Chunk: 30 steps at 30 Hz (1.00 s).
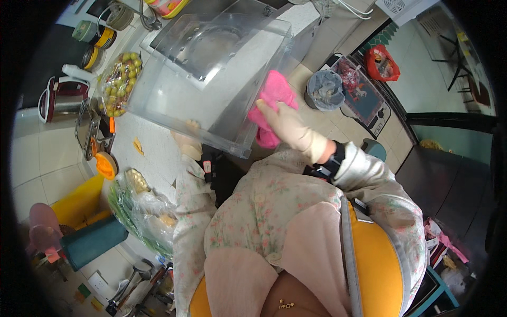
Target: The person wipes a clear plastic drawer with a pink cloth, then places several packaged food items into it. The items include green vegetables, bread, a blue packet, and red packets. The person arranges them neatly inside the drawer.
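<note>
A large clear plastic box (174, 111) is in front of me, tilted on the counter. My left hand (187, 143), in a pale glove, grips its near edge; the fingertips show blurred through the plastic and the rest is partly hidden. In my right hand (289, 127), also in a pale glove, is a bright pink cloth (277, 89) bunched up and pressed to the outside of the box's right wall. Folds of the cloth hang below the fingers.
On the counter (132, 132) at left sit a bag of green fruit (122, 84), an orange-handled tool (106, 165) and bagged green onions (132, 214). A lined bin (324, 90) and red bag (381, 63) stand on the floor at right.
</note>
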Available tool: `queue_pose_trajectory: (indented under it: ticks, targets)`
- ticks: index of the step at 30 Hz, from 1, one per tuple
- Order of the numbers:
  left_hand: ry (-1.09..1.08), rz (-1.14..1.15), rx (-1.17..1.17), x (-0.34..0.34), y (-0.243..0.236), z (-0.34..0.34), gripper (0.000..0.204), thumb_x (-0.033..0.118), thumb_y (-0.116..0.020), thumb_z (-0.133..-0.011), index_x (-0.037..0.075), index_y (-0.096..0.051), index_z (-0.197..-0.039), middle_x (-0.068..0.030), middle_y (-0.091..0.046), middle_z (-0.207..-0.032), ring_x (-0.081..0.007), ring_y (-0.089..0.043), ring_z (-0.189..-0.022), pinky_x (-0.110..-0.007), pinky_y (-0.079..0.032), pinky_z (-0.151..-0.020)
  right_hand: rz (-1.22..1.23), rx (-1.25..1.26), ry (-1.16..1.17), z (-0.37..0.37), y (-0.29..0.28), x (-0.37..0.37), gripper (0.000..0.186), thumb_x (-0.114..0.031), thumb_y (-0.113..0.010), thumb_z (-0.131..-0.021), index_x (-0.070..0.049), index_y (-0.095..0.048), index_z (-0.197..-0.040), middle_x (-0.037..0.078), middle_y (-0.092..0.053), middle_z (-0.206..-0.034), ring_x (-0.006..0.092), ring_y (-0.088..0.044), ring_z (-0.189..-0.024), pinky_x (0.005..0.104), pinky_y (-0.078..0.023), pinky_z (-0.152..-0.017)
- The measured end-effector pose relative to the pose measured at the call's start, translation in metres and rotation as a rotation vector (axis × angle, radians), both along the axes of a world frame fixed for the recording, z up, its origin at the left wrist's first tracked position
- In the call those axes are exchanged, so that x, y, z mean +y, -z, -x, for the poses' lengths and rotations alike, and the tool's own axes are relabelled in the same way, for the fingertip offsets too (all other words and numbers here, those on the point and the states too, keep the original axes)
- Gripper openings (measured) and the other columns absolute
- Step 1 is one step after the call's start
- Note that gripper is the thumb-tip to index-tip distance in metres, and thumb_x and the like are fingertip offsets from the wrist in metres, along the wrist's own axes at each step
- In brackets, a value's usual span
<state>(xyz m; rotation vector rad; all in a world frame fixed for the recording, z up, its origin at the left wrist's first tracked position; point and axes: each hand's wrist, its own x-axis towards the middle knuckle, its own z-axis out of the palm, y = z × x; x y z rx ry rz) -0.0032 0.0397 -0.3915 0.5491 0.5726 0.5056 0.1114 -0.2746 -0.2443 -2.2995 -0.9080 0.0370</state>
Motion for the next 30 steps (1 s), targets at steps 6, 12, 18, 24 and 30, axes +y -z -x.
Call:
queue_pose_trajectory:
  ticks: [6,12,18,24,30]
  targets:
    - [-0.168,0.071,0.180,0.001,0.010,-0.002,0.041,0.051,-0.038,-0.094,0.015,-0.039,-0.073,-0.0045,-0.039,-0.067,-0.0216,-0.035,-0.056,-0.037,-0.032,-0.051,-1.006,1.074,0.279,-0.085,0.012,-0.043,0.020,-0.011,-0.048,-0.092,-0.003,-0.063,-0.103,0.006,-0.065,-0.090,0.0181,-0.064,-0.085,0.0288,-0.052,-0.074]
    - [0.169,-0.272,-0.081,0.029,0.071,0.005,0.044,0.054,-0.035,-0.094,0.014,-0.043,-0.076,-0.0034,-0.043,-0.067,-0.0231,-0.037,-0.054,-0.037,-0.033,-0.049,-0.386,0.452,0.125,-0.061,0.059,-0.003,0.021,-0.018,-0.055,-0.089,0.001,-0.063,-0.093,0.024,-0.065,-0.091,0.0373,-0.064,-0.079,0.0425,-0.050,-0.071]
    - [0.010,-0.108,0.066,0.021,0.062,0.000,0.051,0.058,-0.026,-0.095,0.012,-0.047,-0.084,-0.0046,-0.046,-0.071,-0.0242,-0.043,-0.062,-0.039,-0.038,-0.054,-0.164,0.532,-0.046,0.040,0.035,-0.012,0.026,-0.023,-0.064,-0.085,-0.002,-0.055,-0.073,0.022,-0.058,-0.078,0.0401,-0.060,-0.073,0.0432,-0.048,-0.067]
    - [-0.233,-0.003,0.312,-0.025,-0.024,-0.013,0.057,0.060,-0.026,-0.094,0.009,-0.050,-0.106,-0.0113,-0.053,-0.085,-0.0276,-0.050,-0.071,-0.044,-0.045,-0.063,-0.109,0.231,-0.497,0.035,0.027,-0.015,0.011,-0.014,-0.069,-0.082,-0.004,-0.065,-0.082,0.013,-0.060,-0.072,0.0296,-0.058,-0.068,0.0348,-0.052,-0.077]
    - [-0.136,0.011,0.356,-0.015,-0.027,-0.012,0.053,0.062,-0.038,-0.090,0.010,-0.049,-0.094,-0.0101,-0.050,-0.077,-0.0271,-0.049,-0.064,-0.041,-0.043,-0.056,-0.175,0.096,-0.270,-0.014,0.049,-0.020,0.033,-0.021,-0.065,-0.076,-0.003,-0.063,-0.104,0.020,-0.065,-0.097,0.0385,-0.063,-0.087,0.0403,-0.052,-0.079]
